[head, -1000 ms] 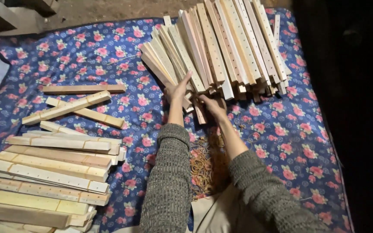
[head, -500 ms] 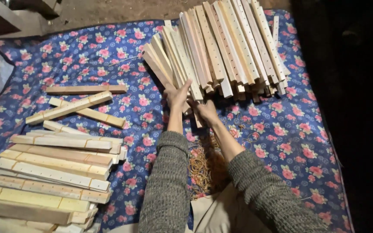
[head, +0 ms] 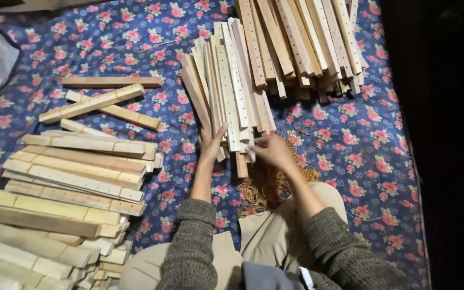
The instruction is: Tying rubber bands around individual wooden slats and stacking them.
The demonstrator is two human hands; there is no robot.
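While the left hand (head: 211,144) lies flat and spread against the near ends of the fanned wooden slats (head: 231,91), the right hand (head: 273,150) pinches one slat end. Just behind those slats sits a larger slat pile (head: 302,40) — and to their left, bundled slats (head: 76,172) lie stacked on the floral cloth (head: 350,139).

Bare floral cloth (head: 135,43) lies open at far left, and again at right beyond the knee, a free lane beside the dark edge. At left the stacked wooden bundles (head: 71,177) wall off the near side. Ahead, the fanned loose slats (head: 232,86) and the larger slat pile (head: 307,43) block the far middle. A heap of what seem rubber bands (head: 264,185) fills the near centre.
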